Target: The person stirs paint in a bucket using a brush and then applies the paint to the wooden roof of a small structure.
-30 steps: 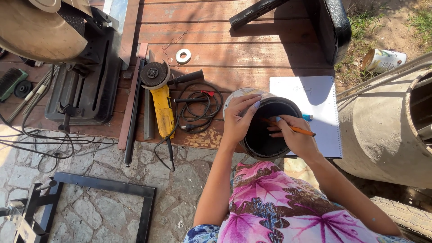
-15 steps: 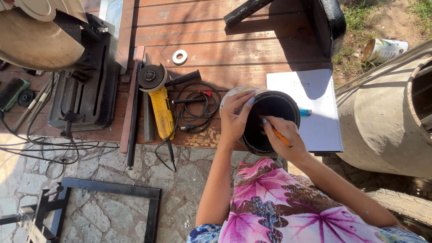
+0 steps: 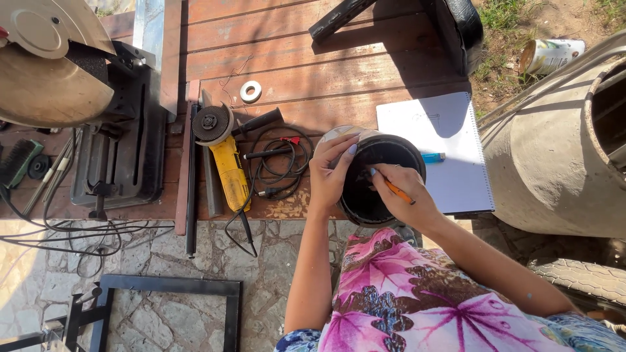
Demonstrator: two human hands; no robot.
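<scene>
Left hand (image 3: 331, 175): fingers curled over the near-left rim of the black round container (image 3: 378, 179), gripping it.
Right hand (image 3: 401, 195): fingers closed around an orange pencil (image 3: 398, 192), its tip inside the container's dark opening.
Container: stands at the near edge of the wooden worktop (image 3: 313, 65), between both sets of fingers.
Just right of right-hand fingers: white spiral notebook (image 3: 443, 150), blue marker (image 3: 432, 157) lying on it.
Left of left-hand fingers: coiled black cable (image 3: 280, 166), yellow angle grinder (image 3: 225, 153).
Further left: chop saw (image 3: 72, 85).

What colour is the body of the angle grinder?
Yellow; the angle grinder shows best in the head view.
</scene>
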